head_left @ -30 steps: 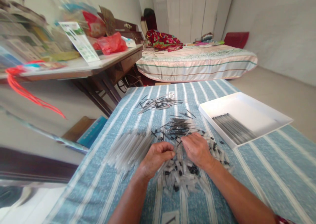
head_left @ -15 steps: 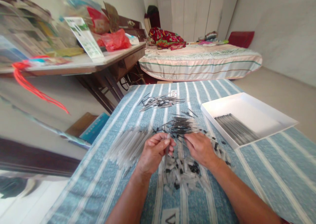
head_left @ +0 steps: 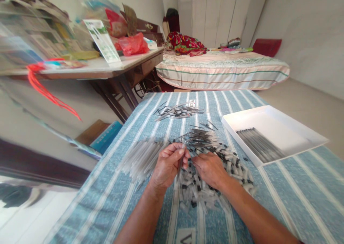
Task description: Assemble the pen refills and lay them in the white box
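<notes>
My left hand (head_left: pixel 170 162) is closed around a translucent pen barrel (head_left: pixel 183 148), its upper end showing above the thumb. Beside it, my right hand (head_left: pixel 211 168) has its fingers pinched together; what they hold is hidden. Left of my hands lies a pile of frosted pen barrels (head_left: pixel 143 158). Beyond my right hand is a heap of thin black refills (head_left: pixel 200 137). Translucent pen caps with black parts (head_left: pixel 200 190) are spread under and around my right hand. More dark, thin pen parts (head_left: pixel 180 111) lie farther back.
To the right, an open white box (head_left: pixel 290 129) holds a row of dark pens (head_left: pixel 259 143). A blue striped cloth (head_left: pixel 107 197) covers the table. At the left stands a desk (head_left: pixel 129 66) with bags and a red cord (head_left: pixel 53 97). A bed (head_left: pixel 223 72) is behind.
My right hand has moved from the edge of the refill heap down and left toward my left hand. More caps show behind it. My left hand still holds the pen barrel.
</notes>
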The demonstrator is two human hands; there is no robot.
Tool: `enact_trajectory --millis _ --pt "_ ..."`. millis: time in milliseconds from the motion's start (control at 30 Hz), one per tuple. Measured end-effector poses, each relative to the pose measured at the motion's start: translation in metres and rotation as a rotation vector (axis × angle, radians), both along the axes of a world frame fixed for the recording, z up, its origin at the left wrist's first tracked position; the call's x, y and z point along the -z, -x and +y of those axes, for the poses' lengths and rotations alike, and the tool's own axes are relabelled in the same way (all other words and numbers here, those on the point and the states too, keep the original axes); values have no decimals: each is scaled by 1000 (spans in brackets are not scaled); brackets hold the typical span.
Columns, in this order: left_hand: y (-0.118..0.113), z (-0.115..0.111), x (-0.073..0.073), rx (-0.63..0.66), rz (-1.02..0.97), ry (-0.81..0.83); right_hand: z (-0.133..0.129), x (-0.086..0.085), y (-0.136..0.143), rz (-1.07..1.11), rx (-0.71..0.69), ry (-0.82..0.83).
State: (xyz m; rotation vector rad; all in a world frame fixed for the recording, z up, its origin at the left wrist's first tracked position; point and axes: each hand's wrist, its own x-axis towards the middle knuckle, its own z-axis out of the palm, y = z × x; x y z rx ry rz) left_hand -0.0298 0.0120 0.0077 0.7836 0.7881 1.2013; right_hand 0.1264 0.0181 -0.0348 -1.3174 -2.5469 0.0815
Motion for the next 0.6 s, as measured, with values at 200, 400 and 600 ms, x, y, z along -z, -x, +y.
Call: enact_trajectory --millis 200,400,600 --pt "1 0 2 -9 6 1 3 -10 17 -107 -107 106" --pt "0 -1 6 10 7 12 0 -11 20 -113 -113 174" --pt "0 -1 9 44 30 12 3 -3 12 330 -4 255"
